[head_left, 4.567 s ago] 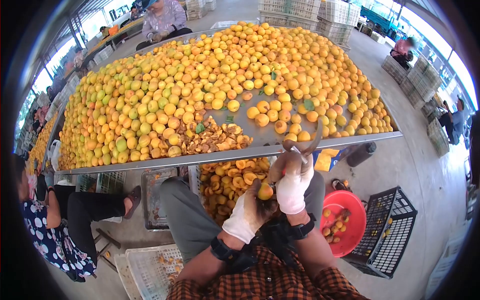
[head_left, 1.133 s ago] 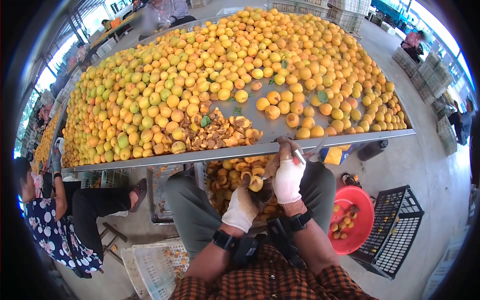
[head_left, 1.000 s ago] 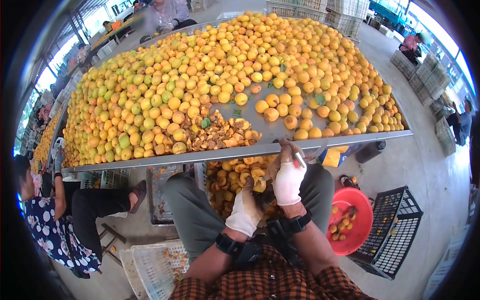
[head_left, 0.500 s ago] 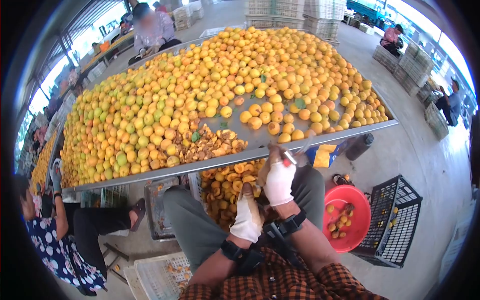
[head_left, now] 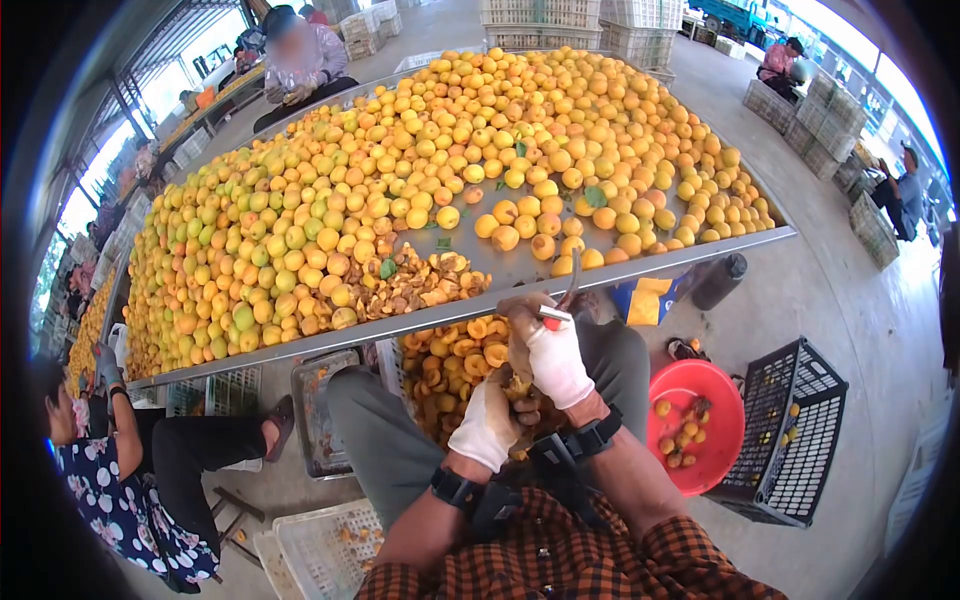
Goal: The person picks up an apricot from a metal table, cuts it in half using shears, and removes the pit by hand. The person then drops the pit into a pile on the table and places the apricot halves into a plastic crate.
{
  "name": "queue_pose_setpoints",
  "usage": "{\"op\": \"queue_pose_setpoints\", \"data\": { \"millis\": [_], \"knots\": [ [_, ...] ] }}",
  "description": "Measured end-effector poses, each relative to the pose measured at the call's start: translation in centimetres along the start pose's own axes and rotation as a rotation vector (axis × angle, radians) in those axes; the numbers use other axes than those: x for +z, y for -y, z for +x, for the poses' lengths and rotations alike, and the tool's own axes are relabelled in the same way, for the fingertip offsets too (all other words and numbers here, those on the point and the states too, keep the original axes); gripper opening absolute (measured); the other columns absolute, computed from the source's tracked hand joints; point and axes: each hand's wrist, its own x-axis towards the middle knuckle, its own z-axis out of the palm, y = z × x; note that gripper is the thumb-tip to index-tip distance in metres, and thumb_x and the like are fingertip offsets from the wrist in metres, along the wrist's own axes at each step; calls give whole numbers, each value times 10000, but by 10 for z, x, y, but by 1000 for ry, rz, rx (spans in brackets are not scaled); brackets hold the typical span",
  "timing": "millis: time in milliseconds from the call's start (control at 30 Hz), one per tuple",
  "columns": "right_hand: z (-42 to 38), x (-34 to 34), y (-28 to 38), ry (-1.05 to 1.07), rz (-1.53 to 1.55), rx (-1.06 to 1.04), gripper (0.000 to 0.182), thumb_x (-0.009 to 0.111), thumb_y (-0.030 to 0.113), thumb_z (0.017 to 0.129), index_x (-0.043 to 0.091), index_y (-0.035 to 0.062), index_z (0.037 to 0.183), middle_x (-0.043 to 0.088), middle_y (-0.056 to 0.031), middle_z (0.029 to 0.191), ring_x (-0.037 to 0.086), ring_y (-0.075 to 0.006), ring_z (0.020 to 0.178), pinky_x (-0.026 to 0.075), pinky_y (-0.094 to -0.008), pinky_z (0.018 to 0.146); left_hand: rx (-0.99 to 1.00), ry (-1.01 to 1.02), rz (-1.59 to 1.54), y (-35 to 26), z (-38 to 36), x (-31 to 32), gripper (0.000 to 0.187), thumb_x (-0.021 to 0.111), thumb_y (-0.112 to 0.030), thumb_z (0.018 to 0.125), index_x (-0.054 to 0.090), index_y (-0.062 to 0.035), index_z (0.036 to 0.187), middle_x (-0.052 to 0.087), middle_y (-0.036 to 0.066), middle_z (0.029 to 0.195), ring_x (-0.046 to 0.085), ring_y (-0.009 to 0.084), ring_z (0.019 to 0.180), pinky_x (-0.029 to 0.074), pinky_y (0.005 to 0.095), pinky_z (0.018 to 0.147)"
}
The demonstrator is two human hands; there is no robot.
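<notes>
My left hand [head_left: 488, 420], in a white glove with bare fingertips, is closed over the crate of halved fruit; what it holds is hidden by the fingers. My right hand [head_left: 550, 350], gloved too, is wrapped round a small knife [head_left: 556, 313] with a curved blade pointing up. Both hands nearly touch above my lap. Below them lie halved apricots [head_left: 450, 372]. Just ahead is the metal table's front rim [head_left: 400, 323], with whole apricots [head_left: 330, 210] heaped behind it and a pile of cut pieces [head_left: 425, 284] near the edge.
A red basin [head_left: 722, 415] with several fruits and a black crate [head_left: 800, 450] stand at the right. A dark bottle [head_left: 720, 282] is under the table edge. At the left sits a co-worker [head_left: 130, 480]; another person [head_left: 305, 60] sits behind the table.
My right hand has turned, and the knife blade now points more upward. My left hand has shifted slightly left and down, its thumb no longer raised.
</notes>
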Motion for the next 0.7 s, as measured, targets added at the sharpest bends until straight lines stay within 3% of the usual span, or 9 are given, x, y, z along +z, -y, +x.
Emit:
{"op": "queue_pose_setpoints", "data": {
  "millis": [167, 300, 400, 500, 533, 567, 633, 667, 700],
  "knots": [
    [-3, -8, 0, -89, 348, 164, 155, 512, 214, 953, 566, 69, 968, 351, 43, 509, 314, -79, 350, 243, -252, 339, -6, 119, -10, -6, 1, -4, 217, 324, -305, 998, 491, -167, 978, 459, -7, 672, 360, 79, 470, 272, 201, 445],
    [-5, 0, -8, -175, 501, 126, 187, 512, 247, 961, 556, 67, 986, 339, 45, 506, 294, -72, 343, 220, -246, 330, 24, 12, -73, -9, 16, -15, 239, 371, -361, 994, 490, -155, 978, 489, 1, 686, 408, 80, 485, 315, 199, 435],
    [1, -3, -1, -250, 335, -60, 175, 550, 210, 939, 568, 47, 1000, 335, 40, 481, 279, -69, 327, 212, -249, 322, 113, -77, -133, -22, 12, -15, 243, 522, -343, 951, 531, -106, 901, 570, 34, 720, 504, 120, 502, 434, 226, 469],
    [1, -14, 18, -182, 157, -7, 161, 578, 199, 919, 601, 40, 931, 360, 42, 484, 288, -72, 322, 208, -254, 317, 153, -70, 10, -38, 2, -15, 219, 512, -301, 958, 537, -86, 931, 588, 65, 757, 520, 119, 529, 450, 238, 477],
    [3, -23, 12, -190, 37, 73, 163, 596, 180, 907, 613, 22, 949, 468, 27, 550, 396, -53, 399, 288, -230, 367, 170, -35, -9, -39, 3, -17, 162, 520, -218, 949, 542, -57, 955, 593, 95, 791, 540, 118, 565, 463, 245, 489],
    [0, -22, 12, -188, 34, 73, 163, 596, 180, 907, 613, 22, 949, 468, 27, 550, 396, -53, 399, 288, -230, 367, 171, -32, -12, -40, 4, -18, 162, 520, -218, 949, 542, -57, 955, 593, 95, 791, 540, 118, 565, 463, 245, 489],
    [-8, -21, 12, 25, -326, 178, 192, 616, 141, 885, 611, -6, 1009, 561, 10, 654, 512, -56, 547, 387, -217, 480, 203, 33, 227, -42, 3, -17, 224, 500, -63, 905, 501, -58, 1129, 550, 105, 895, 521, 146, 638, 471, 238, 551],
    [-7, -23, 8, 114, -523, 214, 227, 635, 112, 859, 613, -27, 1038, 637, -18, 775, 578, -74, 712, 458, -229, 635, 202, 35, 228, -44, -1, -13, 224, 500, -63, 905, 501, -58, 1129, 550, 105, 895, 521, 146, 638, 471, 238, 551],
    [-4, -25, -11, 177, -541, -6, 249, 659, 117, 836, 624, -34, 1032, 667, -35, 844, 596, -90, 783, 482, -255, 709, 232, 109, 381, -45, -9, -5, 314, 494, -23, 872, 482, -39, 1186, 554, 103, 911, 529, 148, 660, 469, 243, 569]
  ]
}}
